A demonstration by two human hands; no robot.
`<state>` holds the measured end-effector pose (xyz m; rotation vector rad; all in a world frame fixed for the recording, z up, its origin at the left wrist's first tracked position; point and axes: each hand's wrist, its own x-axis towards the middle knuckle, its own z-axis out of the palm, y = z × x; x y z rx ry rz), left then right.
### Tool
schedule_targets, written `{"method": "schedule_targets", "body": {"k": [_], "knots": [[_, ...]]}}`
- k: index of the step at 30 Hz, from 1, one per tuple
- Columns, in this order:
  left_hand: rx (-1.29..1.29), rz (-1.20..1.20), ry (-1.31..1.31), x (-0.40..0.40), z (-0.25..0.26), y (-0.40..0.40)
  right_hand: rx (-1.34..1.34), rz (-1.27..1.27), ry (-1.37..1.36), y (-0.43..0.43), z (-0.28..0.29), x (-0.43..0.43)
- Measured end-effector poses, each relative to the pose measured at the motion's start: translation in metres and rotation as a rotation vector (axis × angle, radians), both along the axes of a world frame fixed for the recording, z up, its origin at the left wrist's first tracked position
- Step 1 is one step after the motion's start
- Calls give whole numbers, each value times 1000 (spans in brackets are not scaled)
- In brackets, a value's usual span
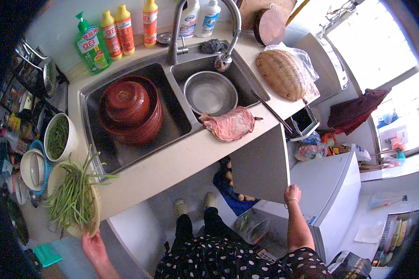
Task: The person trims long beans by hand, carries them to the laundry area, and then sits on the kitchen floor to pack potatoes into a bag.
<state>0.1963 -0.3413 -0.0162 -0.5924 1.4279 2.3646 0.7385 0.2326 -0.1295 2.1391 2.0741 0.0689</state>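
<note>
My right hand [292, 193] grips the edge of an open grey cabinet door [262, 167] below the counter. At lower left, my left hand [94, 244] has its fingertips at the rim of a pale yellow shallow basket or tray [96, 205]; whether it grips the rim is unclear. Long green beans [71, 195] lie heaped in that tray, some overhanging its edge. Another cabinet door [132, 237] with a white inner face stands open beside my left arm. Under the counter, a blue bag [239, 204] holds roundish brown items.
A double steel sink [176, 153] holds stacked red-brown bowls [129, 108] and a steel basin [211, 92]. A pink crumpled cloth [232, 123] and dark chopsticks [272, 111] lie at the counter edge. A woven basket [282, 75] sits right. A white appliance [324, 188] stands beside my right arm.
</note>
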Motion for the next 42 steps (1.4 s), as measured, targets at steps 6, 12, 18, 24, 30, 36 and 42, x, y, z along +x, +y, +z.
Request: {"method": "schedule_targets", "body": {"k": [6,12,18,24,30,36,42], "knots": [[-13,-104,54,36,35,17,-230,155,375,-39,35,-81],[-35,-115,-11,87,80,89,-350,257,797,-59,7,-190],[-84,-169,-45,113,79,121,-388,619,674,22,32,-199],[43,-55,-50,164,118,142,512,610,93,152,77,-192],[101,60,3,184,106,100,258,771,163,173,72,-205],[51,283,57,175,87,63,232,1129,684,48,146,-298],[45,238,50,147,69,35,129,1659,603,-33,135,-478]]}}
